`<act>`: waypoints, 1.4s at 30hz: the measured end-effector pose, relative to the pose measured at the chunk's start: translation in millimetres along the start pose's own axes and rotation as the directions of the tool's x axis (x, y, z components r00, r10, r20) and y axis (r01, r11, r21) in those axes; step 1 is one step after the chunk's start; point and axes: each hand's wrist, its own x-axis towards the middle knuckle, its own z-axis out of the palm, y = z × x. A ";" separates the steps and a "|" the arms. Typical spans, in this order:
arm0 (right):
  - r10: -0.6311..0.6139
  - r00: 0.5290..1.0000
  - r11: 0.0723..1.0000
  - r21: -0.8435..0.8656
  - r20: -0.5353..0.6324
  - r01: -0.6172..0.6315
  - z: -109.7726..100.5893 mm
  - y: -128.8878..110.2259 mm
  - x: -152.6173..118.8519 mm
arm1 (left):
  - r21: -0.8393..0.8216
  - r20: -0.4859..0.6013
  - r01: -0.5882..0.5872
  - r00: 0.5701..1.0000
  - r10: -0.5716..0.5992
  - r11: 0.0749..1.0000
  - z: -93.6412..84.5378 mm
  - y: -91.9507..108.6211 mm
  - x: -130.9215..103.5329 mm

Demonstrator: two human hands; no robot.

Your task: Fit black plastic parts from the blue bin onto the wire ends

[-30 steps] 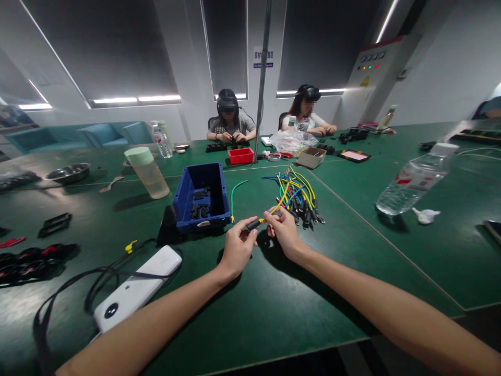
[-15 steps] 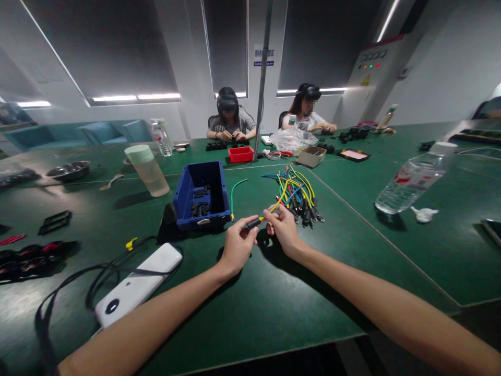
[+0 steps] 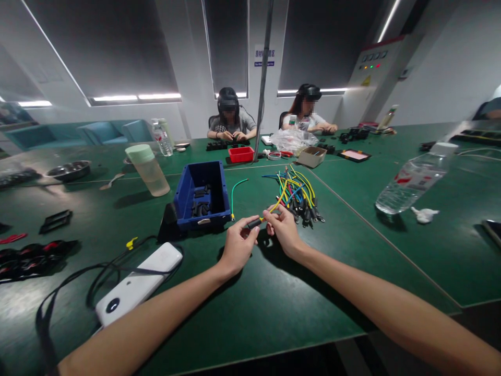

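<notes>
My left hand (image 3: 238, 245) pinches a black sleeve (image 3: 254, 223) between thumb and fingers. The sleeve sits around the end of a yellow wire (image 3: 282, 194), which my right hand (image 3: 285, 230) grips just beside it. Behind my right hand lies a bundle of green, blue, red and yellow wires (image 3: 305, 190) with black sleeves and metal ring ends. A single green wire (image 3: 232, 197) rests between the bundle and a blue bin (image 3: 203, 223), which holds several black sleeves (image 3: 201, 209).
A white device (image 3: 136, 287) with a black strap lies beside my left forearm. Bottles stand left (image 3: 151, 172) and right (image 3: 410, 180). Farther back are a red tray (image 3: 240, 154), a small carton (image 3: 311, 156) and a metal pole (image 3: 263, 83). Two people sit across the table.
</notes>
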 end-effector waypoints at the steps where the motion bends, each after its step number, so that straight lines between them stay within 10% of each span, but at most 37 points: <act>1: -0.001 1.000 1.000 0.000 0.001 0.001 -0.2 0.4 0.2 | -0.001 0.001 0.004 1.000 -0.004 1.000 0.0 -0.2 -0.1; 42: -0.016 0.999 0.999 -0.051 0.032 0.018 -1.2 0.4 -0.5 | -0.085 0.047 0.055 0.998 -0.051 0.995 -2.3 5.5 0.1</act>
